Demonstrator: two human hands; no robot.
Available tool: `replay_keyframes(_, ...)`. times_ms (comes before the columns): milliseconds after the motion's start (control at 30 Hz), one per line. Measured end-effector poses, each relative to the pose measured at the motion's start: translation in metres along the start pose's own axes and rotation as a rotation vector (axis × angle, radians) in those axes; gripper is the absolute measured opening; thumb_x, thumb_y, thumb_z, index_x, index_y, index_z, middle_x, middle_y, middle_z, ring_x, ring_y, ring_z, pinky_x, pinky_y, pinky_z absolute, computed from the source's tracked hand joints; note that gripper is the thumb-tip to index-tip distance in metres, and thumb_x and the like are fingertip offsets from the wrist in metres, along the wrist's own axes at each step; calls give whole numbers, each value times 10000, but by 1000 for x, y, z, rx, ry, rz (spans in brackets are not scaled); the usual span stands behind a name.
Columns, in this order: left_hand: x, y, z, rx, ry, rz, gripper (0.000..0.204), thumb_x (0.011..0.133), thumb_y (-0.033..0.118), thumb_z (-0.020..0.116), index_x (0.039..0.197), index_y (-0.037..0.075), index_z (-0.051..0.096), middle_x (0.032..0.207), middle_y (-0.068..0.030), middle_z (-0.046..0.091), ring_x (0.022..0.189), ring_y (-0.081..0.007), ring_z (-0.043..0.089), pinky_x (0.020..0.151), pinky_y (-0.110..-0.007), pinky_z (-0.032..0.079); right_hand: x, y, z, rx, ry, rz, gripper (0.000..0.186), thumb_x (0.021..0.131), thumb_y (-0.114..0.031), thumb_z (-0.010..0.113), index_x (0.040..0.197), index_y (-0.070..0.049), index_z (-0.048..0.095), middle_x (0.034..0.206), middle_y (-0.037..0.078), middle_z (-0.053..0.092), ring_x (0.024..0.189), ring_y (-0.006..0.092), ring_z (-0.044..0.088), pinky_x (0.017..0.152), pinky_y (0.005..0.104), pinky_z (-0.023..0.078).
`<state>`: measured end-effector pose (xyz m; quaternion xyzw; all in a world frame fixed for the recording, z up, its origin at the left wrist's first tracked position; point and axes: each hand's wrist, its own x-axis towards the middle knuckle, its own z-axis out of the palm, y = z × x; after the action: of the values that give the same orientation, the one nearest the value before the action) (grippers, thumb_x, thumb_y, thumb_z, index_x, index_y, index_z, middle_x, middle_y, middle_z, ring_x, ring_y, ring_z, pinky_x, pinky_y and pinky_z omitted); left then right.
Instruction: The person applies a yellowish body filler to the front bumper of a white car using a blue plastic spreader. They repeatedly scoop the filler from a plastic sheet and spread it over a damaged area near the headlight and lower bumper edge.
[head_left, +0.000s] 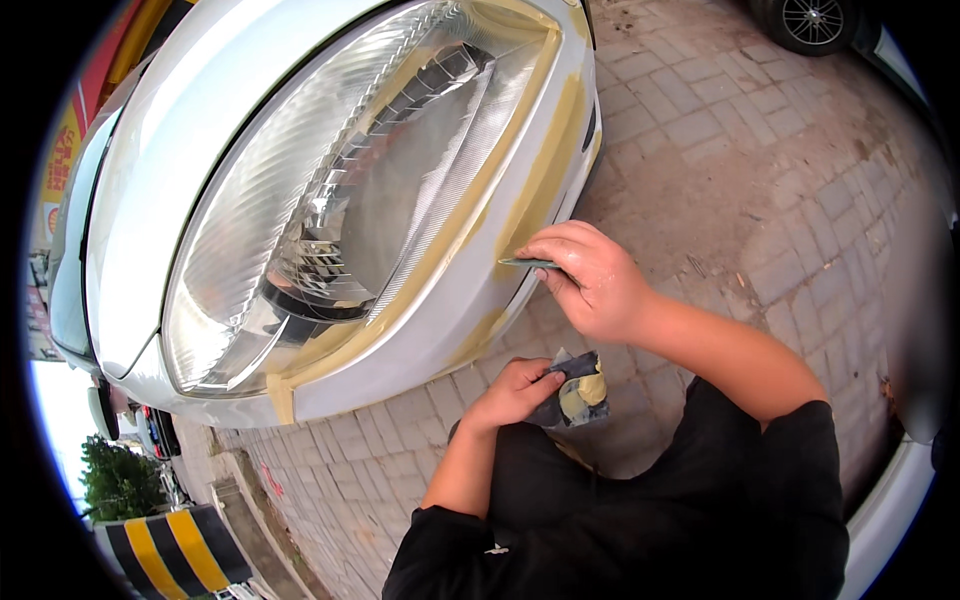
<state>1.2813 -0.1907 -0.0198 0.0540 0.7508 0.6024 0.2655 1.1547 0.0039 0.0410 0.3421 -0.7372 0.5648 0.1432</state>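
Observation:
My right hand (590, 280) grips a thin, flat dark spreader (525, 262), its tip at a yellow patch of filler (545, 185) on the white car bumper (410, 365). My left hand (510, 395) holds a small dark, smeared board (550, 410) with pale yellow paste (587, 393) on it, low over my lap, below the spreader. The car's large clear headlight (390, 180) fills the upper middle, with a yellowish band along its outer edge; whether this band is tape or paste, I cannot tell.
Brick paving (720, 120) surrounds the car. Another vehicle's wheel (810, 20) is at upper right and a pale curved body panel (880, 530) at lower right. A black-and-yellow striped barrier (175, 555), a kerb (250, 510) and a tree (125, 475) stand at lower left.

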Motion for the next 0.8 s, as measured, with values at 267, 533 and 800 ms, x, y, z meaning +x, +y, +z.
replay_keyframes(267,-9,-5,38,-593,491,186,215,1049,141,552,1141,-28,646,970,4,670,870,-48,567,767,-223,470,-66,-37,-33,-112,-95,213,265,830,62,634,1091,18,653,1055,157,652,969,348,619,843,420,514)
replay_keyframes(533,-14,12,60,-321,689,380,179,1037,98,543,1011,-52,638,800,27,599,706,-44,470,629,-222,410,-84,-52,-36,-285,-206,-59,423,629,104,637,1049,51,642,971,157,629,830,341,623,708,418,527)
replay_keyframes(800,-24,-1,73,-131,823,532,237,1020,86,514,1149,-95,598,1036,-97,652,906,-124,564,830,-278,455,-95,-60,-26,-264,-183,-111,409,651,79,666,1059,88,643,949,169,622,787,323,623,670,387,546)
